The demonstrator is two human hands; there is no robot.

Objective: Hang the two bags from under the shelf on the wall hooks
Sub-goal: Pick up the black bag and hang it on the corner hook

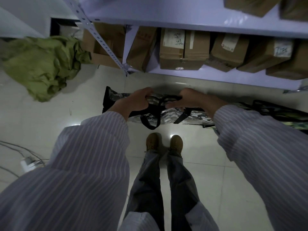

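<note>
A long grey camouflage bag (188,117) with black straps hangs above the floor in front of the shelf. My left hand (136,101) and my right hand (190,99) both grip its black top handle (168,98), close together. A second black strap loop (150,122) dangles below. A second, greener camouflage bag (273,112) lies on the floor to the right, partly hidden by my right sleeve. No wall hooks are in view.
A white metal shelf (200,75) with several cardboard boxes (181,52) stands just ahead. A crumpled green cloth (43,64) lies at the left. Cables and a power strip (28,161) are on the tiled floor at lower left. My feet (164,144) stand below the bag.
</note>
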